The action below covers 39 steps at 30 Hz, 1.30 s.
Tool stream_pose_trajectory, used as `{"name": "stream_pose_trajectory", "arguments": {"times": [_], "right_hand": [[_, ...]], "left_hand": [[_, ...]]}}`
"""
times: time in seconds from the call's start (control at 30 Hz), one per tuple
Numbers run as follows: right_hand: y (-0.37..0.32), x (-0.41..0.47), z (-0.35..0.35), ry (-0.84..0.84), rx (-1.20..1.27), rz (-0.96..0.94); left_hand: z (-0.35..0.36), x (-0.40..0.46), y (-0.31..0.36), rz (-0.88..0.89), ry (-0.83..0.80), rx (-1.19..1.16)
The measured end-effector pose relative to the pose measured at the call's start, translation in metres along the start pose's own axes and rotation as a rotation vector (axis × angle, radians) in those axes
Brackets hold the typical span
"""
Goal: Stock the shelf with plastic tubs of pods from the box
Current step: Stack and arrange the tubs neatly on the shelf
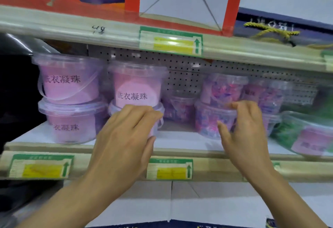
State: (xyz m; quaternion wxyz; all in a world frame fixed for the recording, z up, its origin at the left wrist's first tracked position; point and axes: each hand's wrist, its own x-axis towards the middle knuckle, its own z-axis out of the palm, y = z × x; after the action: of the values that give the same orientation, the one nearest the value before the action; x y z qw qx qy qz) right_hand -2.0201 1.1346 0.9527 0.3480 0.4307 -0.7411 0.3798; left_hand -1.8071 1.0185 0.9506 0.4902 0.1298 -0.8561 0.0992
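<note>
While the lower pink-label tub [158, 117] sits at the shelf [180, 137] front under a second pink-label tub [137, 85], the left hand [126, 128] wraps its front, fingers over the lid rim, thumb on the side wall. Right hand [246, 128] hovers w/ fingers loosely curled, gripping nothing, just in front of a clear tub of mixed pods [210, 119]; hands apart. Two more stacked tubs [70, 97] stand to the left. Yellow price tags [169, 169] line the shelf edge.

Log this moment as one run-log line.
left hand: holds lower middle tub | right hand: open, at right lower tub | shelf: tubs stacked two high
</note>
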Motion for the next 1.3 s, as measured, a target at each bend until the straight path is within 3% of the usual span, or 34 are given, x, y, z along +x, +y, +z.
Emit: {"name": "stream_pose_trajectory", "arguments": {"times": [0.13,0.33,0.47,0.83,1.3], "right_hand": [[0.044,0.018,0.004,-0.071,-0.088,-0.087],[0.07,0.034,0.009,-0.035,-0.051,-0.332],[0.079,0.042,0.007,-0.059,-0.103,-0.387],[0.118,0.05,0.0,-0.043,-0.22,-0.476],[0.148,0.038,-0.027,-0.022,-0.103,-0.527]], "left_hand": [[0.032,0.018,0.03,-0.039,-0.064,-0.028],[0.069,0.055,0.054,-0.25,-0.289,0.043],[0.086,0.079,0.059,-0.379,-0.375,0.126],[0.128,0.11,0.044,-0.467,-0.425,0.208],[0.136,0.126,0.042,-0.527,-0.383,0.262]]}}
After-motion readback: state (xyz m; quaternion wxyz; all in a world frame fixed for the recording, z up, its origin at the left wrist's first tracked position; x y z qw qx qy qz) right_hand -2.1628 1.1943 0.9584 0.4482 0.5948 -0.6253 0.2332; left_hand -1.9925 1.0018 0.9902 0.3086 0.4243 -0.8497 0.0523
